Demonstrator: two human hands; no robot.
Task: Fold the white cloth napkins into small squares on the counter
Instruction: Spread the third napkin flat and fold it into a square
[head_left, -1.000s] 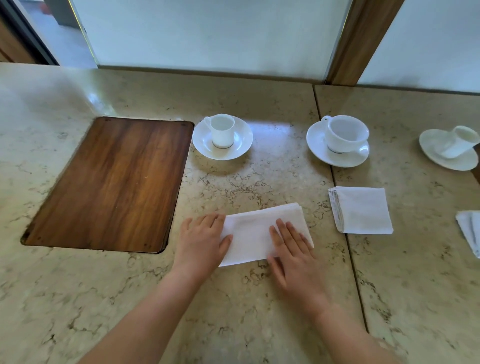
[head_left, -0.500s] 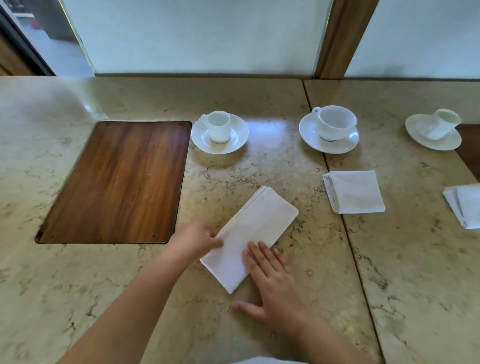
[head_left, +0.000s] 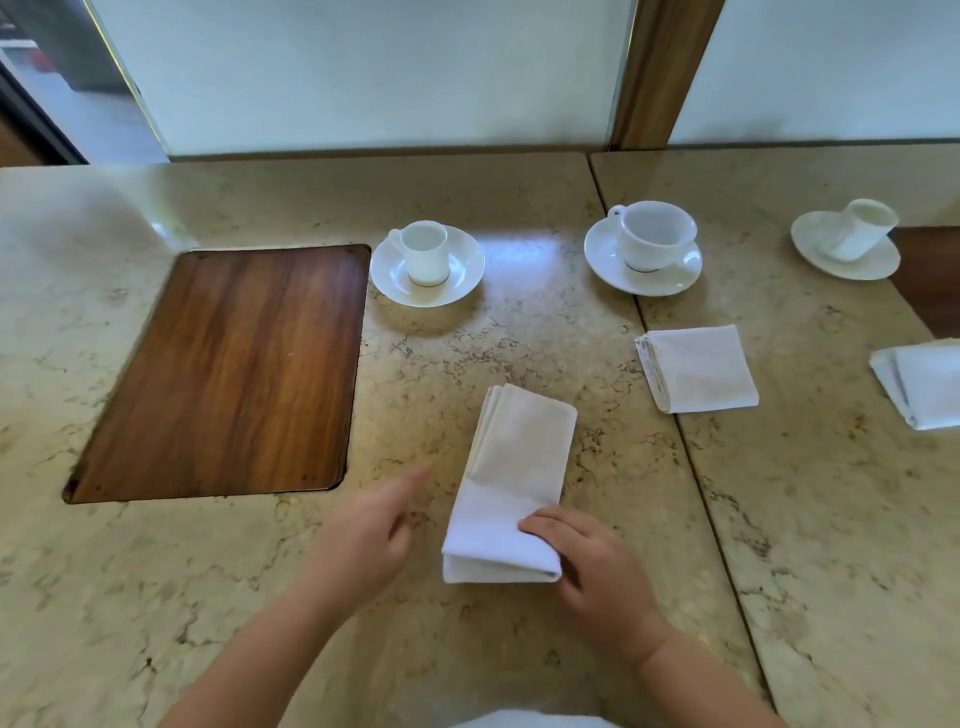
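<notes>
While right hand (head_left: 597, 577) grips 1, 3 napkins (head_left: 511, 483) (white).

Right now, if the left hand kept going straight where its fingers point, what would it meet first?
The left hand points up and right, past the long napkin's left edge; probably bare counter first, then the small cup's saucer. Its height is unclear.

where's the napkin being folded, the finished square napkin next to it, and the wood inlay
napkin being folded (head_left: 511, 467): head view, middle of its top layer.
finished square napkin (head_left: 701, 369): head view, centre of its top face.
wood inlay (head_left: 228, 369): head view, middle of the panel.
</notes>
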